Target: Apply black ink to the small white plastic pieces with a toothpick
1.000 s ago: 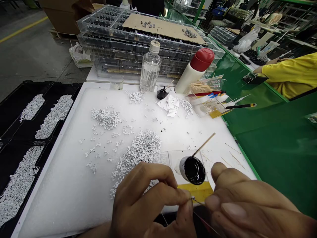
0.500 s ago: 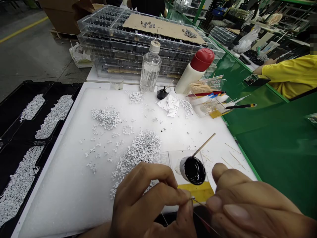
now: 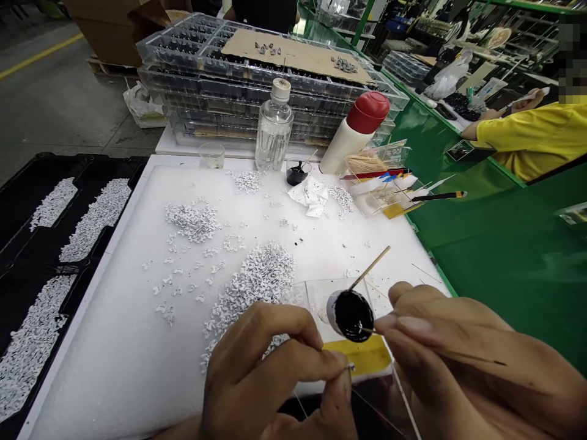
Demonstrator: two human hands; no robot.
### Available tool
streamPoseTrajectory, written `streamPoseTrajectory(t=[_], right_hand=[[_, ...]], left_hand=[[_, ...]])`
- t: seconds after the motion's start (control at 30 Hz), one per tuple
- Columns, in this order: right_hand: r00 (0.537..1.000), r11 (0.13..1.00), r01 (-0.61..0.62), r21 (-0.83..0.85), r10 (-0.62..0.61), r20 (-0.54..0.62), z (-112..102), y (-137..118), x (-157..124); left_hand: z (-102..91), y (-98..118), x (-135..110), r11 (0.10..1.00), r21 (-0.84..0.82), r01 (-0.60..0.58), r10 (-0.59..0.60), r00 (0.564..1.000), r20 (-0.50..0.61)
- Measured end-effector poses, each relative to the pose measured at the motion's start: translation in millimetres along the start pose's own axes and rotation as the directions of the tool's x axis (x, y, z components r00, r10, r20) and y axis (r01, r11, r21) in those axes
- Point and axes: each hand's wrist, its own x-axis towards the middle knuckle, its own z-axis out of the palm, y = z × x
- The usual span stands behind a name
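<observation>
Our left hand (image 3: 270, 376) pinches a tiny white piece (image 3: 351, 366); our right hand (image 3: 458, 327) pinches a toothpick (image 3: 369, 330) slanting crosswise, tip leftward at the black-filled cup (image 3: 332, 311).

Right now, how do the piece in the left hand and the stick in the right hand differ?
The piece is tiny and whitish; the stick is thin and wood-coloured.
The piece is apart from the cup; the stick's tip shows against its black contents.
Both are hand-held.
</observation>
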Motion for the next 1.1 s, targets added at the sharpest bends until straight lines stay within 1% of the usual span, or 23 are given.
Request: streamPoseTrajectory(t=[0.13,0.3,0.37,0.43,0.53,0.63,0.73,0.8,0.9,1.03,1.1], right_hand=[[0.999,1.000,0.004,0.020,-0.003,-0.038,6.7,-2.4,13.5],[0.999,0.999,0.030,0.033,-0.030,-0.022,7.2,-5.7,25.9],[0.999,0.999,0.020,0.032,-0.019,-0.027,6.3,-6.6,26.4],[1.000,0.999,0.017,0.027,-0.017,-0.019,6.5,-7.0,25.1],[1.000,1.000,0.017,0.006,-0.017,-0.018,9.2,-7.0,21.4],[0.999,1.000,-0.007,0.011,0.007,-0.043,12.0,-6.8,16.7],[1.000,1.000,-0.017,0.013,0.017,-0.025,11.5,-6.5,13.3],[1.000,1.000,-0.009,-0.002,0.009,0.003,9.3,-6.1,12.7],[1.000,1.000,0.012,-0.004,-0.012,0.002,5.7,-4.7,13.8],[0.998,0.999,0.044,0.029,-0.045,0.041,5.9,-3.2,15.3],[0.999,0.999,0.044,0.027,-0.045,0.025,7.8,-3.0,14.7]], left_hand=[[0.5,1.4,1.7,1.000,-0.013,0.001,-0.001,1.000,0.013],[11.4,9.1,20.5,0.998,0.044,0.043,-0.038,0.994,-0.101],[14.4,10.7,26.8,0.998,0.052,0.044,-0.037,0.992,-0.119],[13.7,10.2,27.7,0.998,0.054,0.040,-0.034,0.992,-0.122],[7.0,6.2,18.7,0.998,0.049,0.030,-0.025,0.995,-0.095],[-0.2,1.8,5.3,1.000,0.008,0.006,-0.005,1.000,-0.018],[-2.3,0.5,-2.3,1.000,-0.024,-0.004,0.004,1.000,0.010],[-1.2,1.5,-3.1,1.000,-0.023,0.003,-0.003,1.000,0.001],[0.6,2.5,-1.4,1.000,-0.022,-0.001,0.001,1.000,0.000],[-0.7,-0.4,-0.2,1.000,-0.025,-0.014,0.015,0.999,0.029],[-2.6,-1.8,-0.4,0.999,-0.025,-0.021,0.022,0.999,0.038]])
